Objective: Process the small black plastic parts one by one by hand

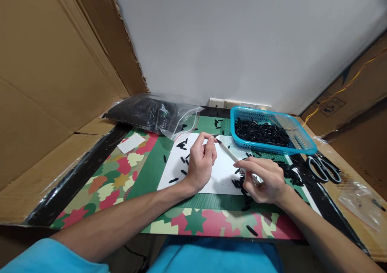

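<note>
My left hand [202, 160] is closed, with thumb and forefinger pinching a small black strip [215, 135]. In my right hand [266, 180] is a slim white craft knife [228, 152], its dark tip close to the strip; whether they touch, I cannot tell. Both hands are above a white sheet of paper [222, 184]. Loose black strips [181, 145] lie on the sheet to the left, and a small heap of black strips [239, 183] is under my right hand.
A blue plastic basket [272, 149] of black strips stands at the back right, with scissors [323, 169] beside it. At the back left lies a clear bag [151, 114] with dark contents. Cardboard walls [60, 43] flank the table. A small clear bag [359, 204] lies at right.
</note>
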`<state>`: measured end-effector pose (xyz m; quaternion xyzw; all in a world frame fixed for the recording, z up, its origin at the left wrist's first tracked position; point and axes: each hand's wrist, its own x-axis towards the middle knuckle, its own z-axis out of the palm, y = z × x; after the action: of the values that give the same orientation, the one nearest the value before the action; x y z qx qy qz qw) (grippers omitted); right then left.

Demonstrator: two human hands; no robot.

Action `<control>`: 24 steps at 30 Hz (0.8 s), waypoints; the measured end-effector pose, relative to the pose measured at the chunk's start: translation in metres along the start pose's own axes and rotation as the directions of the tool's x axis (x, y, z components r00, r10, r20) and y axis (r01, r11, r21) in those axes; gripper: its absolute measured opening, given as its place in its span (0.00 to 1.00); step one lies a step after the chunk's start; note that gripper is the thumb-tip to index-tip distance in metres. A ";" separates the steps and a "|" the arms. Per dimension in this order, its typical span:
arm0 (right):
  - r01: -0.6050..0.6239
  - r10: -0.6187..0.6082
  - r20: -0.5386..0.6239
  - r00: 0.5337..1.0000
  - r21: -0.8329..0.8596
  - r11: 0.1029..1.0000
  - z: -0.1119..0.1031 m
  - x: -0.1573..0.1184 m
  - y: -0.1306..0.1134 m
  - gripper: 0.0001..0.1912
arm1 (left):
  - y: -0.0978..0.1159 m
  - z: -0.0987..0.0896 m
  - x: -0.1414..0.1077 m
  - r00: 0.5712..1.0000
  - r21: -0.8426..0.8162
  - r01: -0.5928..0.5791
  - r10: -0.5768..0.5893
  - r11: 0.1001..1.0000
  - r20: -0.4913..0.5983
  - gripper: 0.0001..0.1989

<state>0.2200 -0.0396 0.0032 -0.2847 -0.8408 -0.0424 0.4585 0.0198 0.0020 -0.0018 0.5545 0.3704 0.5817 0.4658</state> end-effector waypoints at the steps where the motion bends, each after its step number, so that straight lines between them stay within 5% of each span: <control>1: 0.000 0.000 -0.002 1.000 0.004 1.000 -0.001 0.000 0.001 0.18 | 0.001 0.000 0.000 1.000 -0.010 0.000 0.000 1.000 -0.003 0.16; 8: -0.018 0.011 -0.164 0.986 -0.042 0.999 -0.006 0.002 0.005 0.22 | 0.000 -0.001 0.001 0.998 -0.039 0.040 -0.038 0.998 0.057 0.17; 12: -0.098 0.066 -0.238 0.969 -0.124 0.987 -0.007 0.002 0.009 0.23 | -0.002 0.000 -0.004 0.946 0.112 0.085 -0.115 0.990 0.302 0.16; 15: -0.119 0.085 -0.218 0.972 -0.151 0.981 -0.008 0.002 0.013 0.20 | -0.002 0.002 -0.010 0.852 0.337 -0.076 -0.114 0.938 0.511 0.12; 18: -0.133 0.106 -0.182 0.978 -0.148 0.980 -0.008 0.002 0.015 0.18 | -0.001 0.003 -0.014 0.801 0.440 -0.255 -0.066 0.861 0.594 0.12; 20: -0.133 0.114 -0.136 0.984 -0.143 0.981 -0.007 0.002 0.016 0.17 | 0.001 0.003 -0.015 0.797 0.429 -0.249 -0.067 0.868 0.600 0.12; 24: -0.137 0.146 0.044 0.988 -0.169 0.976 -0.003 0.002 0.020 0.12 | 0.005 -0.001 -0.010 0.862 0.243 -0.005 -0.119 0.970 0.493 0.13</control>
<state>0.2318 -0.0233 0.0032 -0.3821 -0.8246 -0.0714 0.4110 0.0180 -0.0093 -0.0005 0.7272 0.3188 0.3544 0.4939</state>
